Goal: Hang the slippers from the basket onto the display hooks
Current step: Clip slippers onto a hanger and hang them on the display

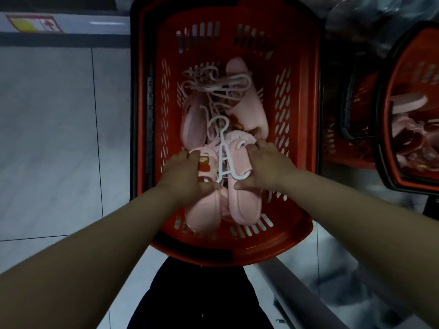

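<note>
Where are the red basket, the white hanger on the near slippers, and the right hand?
red basket [273, 241]: head view, near rim.
white hanger [224, 150]: head view, top of A-shaped body.
right hand [268, 162]: head view, back of hand.

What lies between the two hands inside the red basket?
In the head view, a white hanger lies between the left hand and the right hand, on top of the pink slippers that both hands hold.
</note>
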`<state>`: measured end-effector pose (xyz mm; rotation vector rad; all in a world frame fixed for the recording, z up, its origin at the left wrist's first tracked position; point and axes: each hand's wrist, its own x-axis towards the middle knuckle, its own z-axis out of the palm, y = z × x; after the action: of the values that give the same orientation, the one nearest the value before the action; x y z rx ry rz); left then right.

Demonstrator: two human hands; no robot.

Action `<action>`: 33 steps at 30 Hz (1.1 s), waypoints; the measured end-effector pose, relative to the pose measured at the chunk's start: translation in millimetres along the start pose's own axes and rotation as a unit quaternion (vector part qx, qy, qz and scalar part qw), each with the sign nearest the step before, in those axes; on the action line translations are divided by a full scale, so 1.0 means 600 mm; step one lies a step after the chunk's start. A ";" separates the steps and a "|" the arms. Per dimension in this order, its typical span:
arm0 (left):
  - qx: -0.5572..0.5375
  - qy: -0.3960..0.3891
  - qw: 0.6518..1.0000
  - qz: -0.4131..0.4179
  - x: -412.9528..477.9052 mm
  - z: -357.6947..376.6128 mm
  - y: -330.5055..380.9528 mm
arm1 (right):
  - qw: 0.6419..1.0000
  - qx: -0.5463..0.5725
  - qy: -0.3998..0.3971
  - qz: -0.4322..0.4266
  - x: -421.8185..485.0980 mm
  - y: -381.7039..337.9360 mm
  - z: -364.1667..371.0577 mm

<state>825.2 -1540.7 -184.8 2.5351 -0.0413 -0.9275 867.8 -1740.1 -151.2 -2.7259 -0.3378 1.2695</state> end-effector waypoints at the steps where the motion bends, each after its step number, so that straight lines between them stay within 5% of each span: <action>1: -0.006 0.007 1.000 0.001 -0.001 -0.001 -0.001 | 1.000 0.003 0.002 0.002 0.002 -0.002 0.000; 13: 0.038 0.202 0.972 0.112 -0.114 -0.148 0.090 | 0.970 0.196 0.137 -0.053 -0.148 -0.014 -0.114; 24: 0.064 0.235 0.956 0.162 -0.313 -0.389 0.201 | 0.963 0.068 0.238 -0.105 -0.391 -0.069 -0.301; 33: 0.088 0.325 0.925 0.176 -0.495 -0.528 0.274 | 0.914 -0.015 0.378 -0.144 -0.570 -0.133 -0.424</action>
<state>811.5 -1513.4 278.6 2.7405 -0.3751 0.0768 836.9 -1751.0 281.2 -2.7878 -0.6226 0.0952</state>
